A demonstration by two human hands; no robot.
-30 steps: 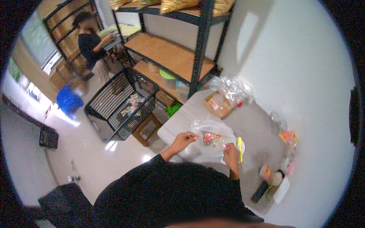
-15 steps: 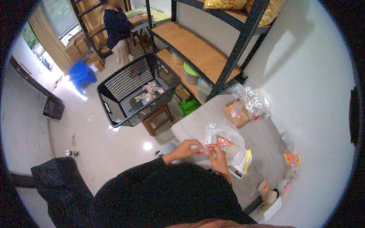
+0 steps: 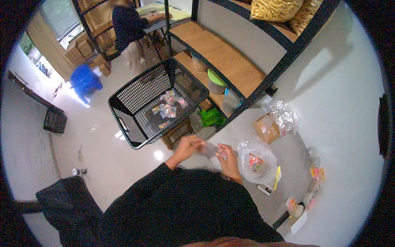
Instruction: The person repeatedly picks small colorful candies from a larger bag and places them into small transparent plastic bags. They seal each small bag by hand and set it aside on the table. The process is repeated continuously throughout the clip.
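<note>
A small clear plastic bag, blurred by motion, is stretched between my two hands above the table's near left edge. My left hand pinches one end of it. Thumb and fingers of my right hand hold the other end. Whatever the bag contains is too blurred to tell. Just right of my right hand, a larger open clear bag holds small red, white and green pieces. It rests on a white scale, whose display edge shows. Beside it lies a yellow spoon.
To the left, a black mesh crate with several small filled packets stands on a wooden stool. A cardboard box and clear plastic bags sit at the table's back. Behind are shelves. A person works far left.
My hands have moved apart and up, away from the larger bag, with the small bag now stretched between them. The whole view has shifted slightly, and more of the crate's packets show.
</note>
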